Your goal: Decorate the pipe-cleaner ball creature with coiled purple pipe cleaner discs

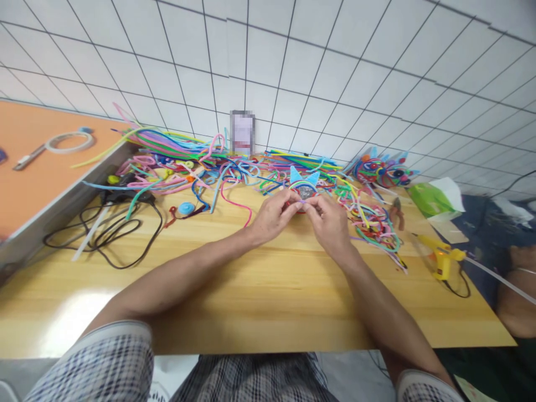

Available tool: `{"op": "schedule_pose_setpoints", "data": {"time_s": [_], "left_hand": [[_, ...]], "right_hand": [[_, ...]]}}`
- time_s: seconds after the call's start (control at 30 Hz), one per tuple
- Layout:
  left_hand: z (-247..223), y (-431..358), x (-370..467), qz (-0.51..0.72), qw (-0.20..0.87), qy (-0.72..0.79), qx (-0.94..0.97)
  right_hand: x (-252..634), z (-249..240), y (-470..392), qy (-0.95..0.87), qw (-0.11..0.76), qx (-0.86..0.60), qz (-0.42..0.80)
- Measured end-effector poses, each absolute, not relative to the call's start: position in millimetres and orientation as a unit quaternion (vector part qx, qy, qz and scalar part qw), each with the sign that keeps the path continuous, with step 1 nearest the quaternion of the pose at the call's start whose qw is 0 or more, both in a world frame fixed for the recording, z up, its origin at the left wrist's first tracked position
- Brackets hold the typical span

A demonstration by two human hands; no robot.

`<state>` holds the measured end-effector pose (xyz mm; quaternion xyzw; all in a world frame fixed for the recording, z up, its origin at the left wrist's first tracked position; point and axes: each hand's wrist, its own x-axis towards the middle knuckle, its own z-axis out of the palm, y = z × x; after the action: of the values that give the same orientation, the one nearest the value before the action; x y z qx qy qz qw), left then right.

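Pipe cleaners (178, 146) lie heaped along the wall behind both hands, with a tangled cord (140, 223) to the left and a yellow glue gun (444, 257) near the right edge. Between the left hand (274, 215) and right hand (326, 220) sits a rainbow-rimmed craft piece (304, 185) — blue pointed ears, grey centre — its lower edge behind closely pinched fingertips; what they grip — unclear.

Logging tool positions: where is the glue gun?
In the head view, the glue gun lies toward the right edge of the table, right of the pliers.
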<state>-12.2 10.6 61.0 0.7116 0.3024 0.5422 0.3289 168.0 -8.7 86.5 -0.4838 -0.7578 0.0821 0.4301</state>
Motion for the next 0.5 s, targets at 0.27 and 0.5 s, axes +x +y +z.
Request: {"op": "schedule_pose_setpoints", "data": {"time_s": [0.27, 0.5], "left_hand": [[62, 12, -14, 0.556, 0.306, 0.308, 0.708], [60, 6, -6, 0.59, 0.434, 0.321, 0.601]], "right_hand": [[166, 87, -10, -0.758, 0.43, -0.484, 0.081], [158, 84, -12, -0.726, 0.449, -0.503, 0.133]]}}
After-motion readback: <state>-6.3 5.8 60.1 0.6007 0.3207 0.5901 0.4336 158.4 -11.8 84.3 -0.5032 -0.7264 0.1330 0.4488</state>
